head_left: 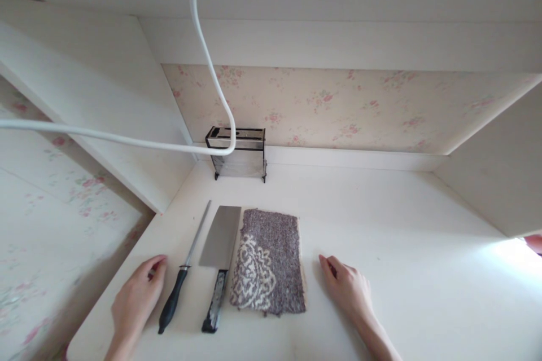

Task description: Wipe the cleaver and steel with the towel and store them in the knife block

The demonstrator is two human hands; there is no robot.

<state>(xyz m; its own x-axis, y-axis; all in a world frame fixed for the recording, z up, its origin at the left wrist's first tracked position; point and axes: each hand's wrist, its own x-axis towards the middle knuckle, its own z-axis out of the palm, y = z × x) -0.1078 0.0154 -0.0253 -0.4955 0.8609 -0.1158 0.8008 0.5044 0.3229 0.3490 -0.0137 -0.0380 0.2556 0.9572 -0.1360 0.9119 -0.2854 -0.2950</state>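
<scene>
My left hand (138, 296) lies flat on the white counter (402, 248), fingers stretched out, holding nothing, just left of a honing steel (183, 273) with a black handle. Beside the steel lies a cleaver (220, 245), its dark handle pointing toward me. To the right of the cleaver is a folded grey-purple cloth (267, 262) with a white pattern. My right hand (347, 287) rests flat on the counter to the right of the cloth, fingers extended and empty.
A metal knife holder (237, 152) stands at the back against the floral wall. A white cable (207, 62) hangs down and loops in front of it. White cabinet walls close in on both sides; the counter edge drops off at the left.
</scene>
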